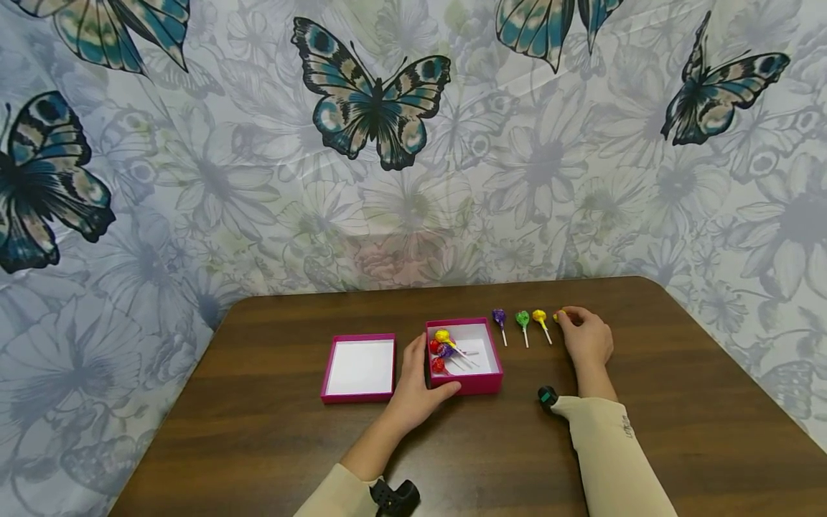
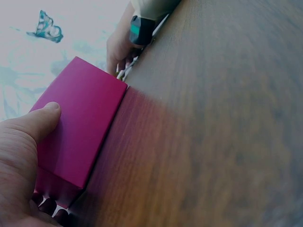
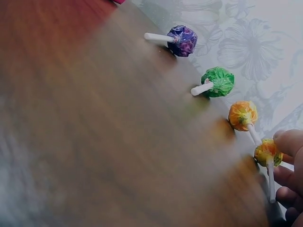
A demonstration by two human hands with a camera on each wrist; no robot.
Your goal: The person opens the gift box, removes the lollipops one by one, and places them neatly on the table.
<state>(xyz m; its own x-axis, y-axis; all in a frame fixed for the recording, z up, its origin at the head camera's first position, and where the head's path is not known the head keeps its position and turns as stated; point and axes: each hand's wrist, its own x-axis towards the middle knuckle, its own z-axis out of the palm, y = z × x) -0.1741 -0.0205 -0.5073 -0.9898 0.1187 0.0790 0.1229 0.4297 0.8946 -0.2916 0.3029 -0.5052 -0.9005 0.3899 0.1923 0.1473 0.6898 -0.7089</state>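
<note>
An open pink box (image 1: 482, 385) with a white inside holds several lollipops (image 1: 446, 351) in red, yellow and purple wrappers. My left hand (image 1: 416, 384) grips its near left corner, the thumb on the front wall and the fingers along the left side. On the table to the right of the box lie a purple lollipop (image 3: 182, 41), a green lollipop (image 3: 218, 81) and a yellow-orange lollipop (image 3: 243, 115) in a row. At the row's right end, my right hand (image 1: 586, 336) pinches another yellow lollipop (image 3: 268, 153) by its wrapped head, low at the tabletop.
Left of the box lies its pink-rimmed lid (image 1: 358, 368), white inside facing up. The brown wooden table (image 1: 258, 431) ends at the back against a butterfly-printed cloth (image 1: 413, 215). Each wrist wears a small black camera, the left one (image 1: 395, 497) near the front edge.
</note>
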